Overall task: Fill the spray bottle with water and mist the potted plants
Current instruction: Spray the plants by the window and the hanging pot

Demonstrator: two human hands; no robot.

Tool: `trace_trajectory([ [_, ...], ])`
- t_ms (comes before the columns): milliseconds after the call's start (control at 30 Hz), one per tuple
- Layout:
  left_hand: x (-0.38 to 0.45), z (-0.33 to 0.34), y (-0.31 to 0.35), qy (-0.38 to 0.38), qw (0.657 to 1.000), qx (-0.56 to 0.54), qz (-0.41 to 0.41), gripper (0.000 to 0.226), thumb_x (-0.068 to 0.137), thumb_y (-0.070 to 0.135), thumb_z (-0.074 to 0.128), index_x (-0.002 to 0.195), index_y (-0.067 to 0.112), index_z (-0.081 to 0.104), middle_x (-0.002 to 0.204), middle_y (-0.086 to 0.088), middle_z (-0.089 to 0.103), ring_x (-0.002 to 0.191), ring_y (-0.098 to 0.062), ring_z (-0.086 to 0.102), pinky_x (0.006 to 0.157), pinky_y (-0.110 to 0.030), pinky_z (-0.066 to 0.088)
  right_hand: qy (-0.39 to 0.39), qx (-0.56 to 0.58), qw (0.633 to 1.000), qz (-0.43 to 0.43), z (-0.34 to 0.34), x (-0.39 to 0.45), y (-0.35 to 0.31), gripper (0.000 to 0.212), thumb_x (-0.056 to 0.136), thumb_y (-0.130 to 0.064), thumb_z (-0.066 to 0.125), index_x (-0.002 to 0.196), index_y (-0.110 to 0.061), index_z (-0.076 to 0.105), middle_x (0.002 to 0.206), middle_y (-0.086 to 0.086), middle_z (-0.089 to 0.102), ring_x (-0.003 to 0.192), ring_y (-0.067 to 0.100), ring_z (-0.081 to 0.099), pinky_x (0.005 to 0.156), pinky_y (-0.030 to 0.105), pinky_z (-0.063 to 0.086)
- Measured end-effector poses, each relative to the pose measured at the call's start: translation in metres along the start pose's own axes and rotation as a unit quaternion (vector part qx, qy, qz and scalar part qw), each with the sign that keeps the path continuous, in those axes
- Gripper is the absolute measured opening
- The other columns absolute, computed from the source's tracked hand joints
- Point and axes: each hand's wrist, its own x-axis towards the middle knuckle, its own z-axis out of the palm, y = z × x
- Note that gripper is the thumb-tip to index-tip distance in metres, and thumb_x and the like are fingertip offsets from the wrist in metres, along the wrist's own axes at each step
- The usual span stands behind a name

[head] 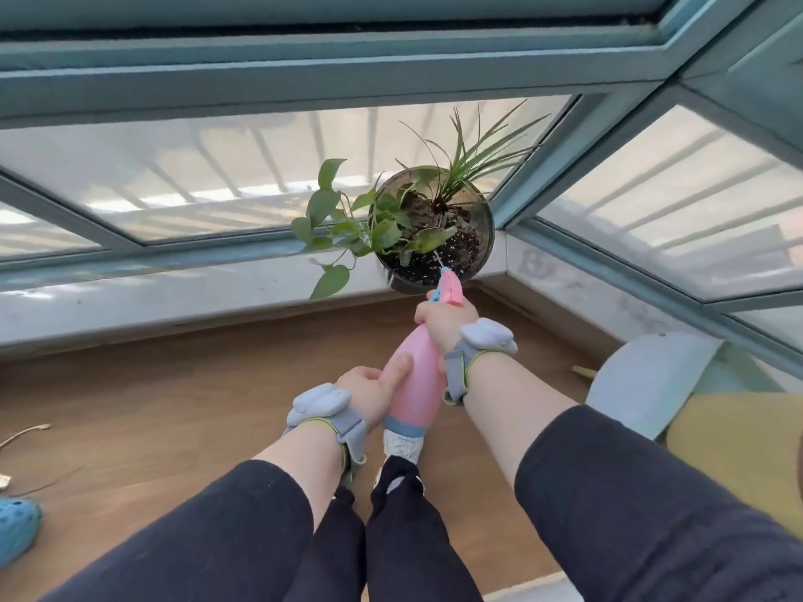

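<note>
Spray bottle: one pink spray bottle [415, 380], blue band at its base, is pointing nozzle-first at the pot.
Right hand: the right hand [445, 319] is curling round the bottle's neck and trigger head, a clenched grip.
Left hand: the left hand [373, 393] is grasping the bottle's lower body, thumb lying along it.
Pot: one round pot [478, 223] is sitting at the corner of the window sill [174, 293], holding two plants, one broad-leaved, one grassy.
Spray: a thin stream is possibly leaving the nozzle; blurred.
Wrists: two grey strapped devices, one each.

Pink spray bottle [416, 384], blue base band; green-leaved plant [347, 223]; teal window frame [304, 76]; brown wood floor [174, 384].
</note>
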Motion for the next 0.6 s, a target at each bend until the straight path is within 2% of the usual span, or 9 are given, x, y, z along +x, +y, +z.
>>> trace_trajectory([
  [67,0.003,0.006,0.003,0.003,1.0,-0.012,-0.002,0.049,0.083,0.07,0.045,0.084,0.024,0.064,0.09,0.002,0.062,0.086,-0.021,0.056,0.078,-0.028,0.04,0.006,-0.021,1.0,-0.001,-0.004,0.002,-0.002,0.044,0.038,-0.034,0.059,0.082,-0.035,0.062,0.076,-0.013,0.064,0.072,0.019,0.065,0.085,0.04,0.055],
  [133,0.005,0.012,0.005,0.007,1.0,-0.021,-0.002,0.058,0.084,0.068,0.045,0.109,0.02,0.067,0.095,0.002,0.06,0.089,-0.02,0.054,0.08,-0.026,0.037,0.007,-0.036,0.999,-0.006,-0.008,0.0,-0.004,0.04,0.041,-0.034,0.059,0.081,-0.035,0.061,0.077,-0.012,0.063,0.074,0.02,0.064,0.083,0.038,0.054],
  [200,0.007,0.017,0.005,0.008,1.0,-0.023,-0.003,0.062,0.085,0.067,0.044,0.118,0.019,0.064,0.099,0.002,0.06,0.09,-0.018,0.052,0.081,-0.025,0.037,-0.005,-0.047,0.999,-0.018,-0.012,0.002,-0.005,0.041,0.046,-0.032,0.06,0.087,-0.034,0.062,0.081,-0.012,0.063,0.076,0.02,0.064,0.082,0.037,0.053],
  [300,0.012,0.023,0.003,0.002,1.0,-0.022,-0.011,0.068,0.083,0.07,0.043,0.122,0.019,0.064,0.115,-0.002,0.066,0.092,-0.018,0.053,0.083,-0.026,0.038,-0.023,-0.054,0.998,-0.035,-0.014,0.006,-0.005,0.047,0.049,-0.029,0.06,0.096,-0.032,0.063,0.085,-0.011,0.063,0.073,0.019,0.061,0.08,0.035,0.051],
  [467,0.014,0.033,0.003,-0.004,1.0,-0.025,-0.015,0.066,0.085,0.068,0.043,0.125,0.019,0.061,0.12,-0.003,0.064,0.092,-0.016,0.05,0.083,-0.025,0.035,-0.054,-0.093,0.993,-0.04,-0.02,0.014,-0.004,0.026,0.052,-0.024,0.057,0.078,-0.027,0.057,0.075,-0.005,0.057,0.062,0.022,0.051,0.066,0.034,0.042],
  [600,0.013,0.039,0.004,-0.003,0.999,-0.03,-0.015,0.066,0.086,0.067,0.043,0.127,0.018,0.06,0.124,-0.003,0.063,0.093,-0.015,0.048,0.083,-0.024,0.034,-0.067,-0.094,0.992,-0.045,-0.025,0.021,-0.001,0.045,0.058,-0.022,0.059,0.102,-0.03,0.061,0.089,-0.005,0.06,0.072,0.02,0.056,0.074,0.033,0.048],
])
